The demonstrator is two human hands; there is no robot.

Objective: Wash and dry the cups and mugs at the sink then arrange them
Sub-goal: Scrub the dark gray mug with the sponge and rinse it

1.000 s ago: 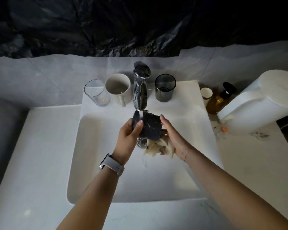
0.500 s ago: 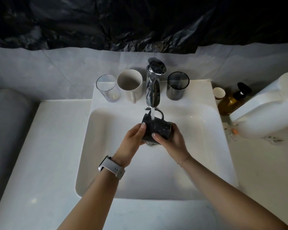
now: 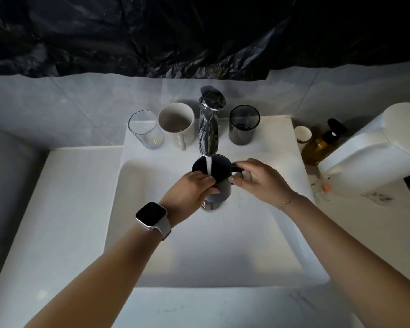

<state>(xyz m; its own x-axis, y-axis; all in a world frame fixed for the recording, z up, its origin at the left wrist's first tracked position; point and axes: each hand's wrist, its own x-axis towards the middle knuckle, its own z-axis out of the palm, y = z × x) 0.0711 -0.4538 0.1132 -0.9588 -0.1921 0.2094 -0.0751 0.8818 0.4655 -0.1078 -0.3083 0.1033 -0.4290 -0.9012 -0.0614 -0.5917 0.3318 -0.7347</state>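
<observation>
A black mug [image 3: 219,176] stands upright under the chrome faucet [image 3: 208,124], and a stream of water runs into its mouth. My left hand [image 3: 191,190] grips the mug's near side, fingers curled round it. My right hand [image 3: 260,179] holds the mug's handle on the right side. On the sink's back ledge stand a clear glass [image 3: 146,130], a white mug [image 3: 176,124] and a smoked dark glass [image 3: 243,125].
The white sink basin [image 3: 199,252] fills the middle. A small paper cup [image 3: 302,134], an amber pump bottle [image 3: 320,144] and a large white appliance [image 3: 374,147] stand on the counter at right. White counter [image 3: 57,209] stretches to the left.
The mug was turned from lying on its side to upright under the stream. My right hand moved from the mug's body to its handle.
</observation>
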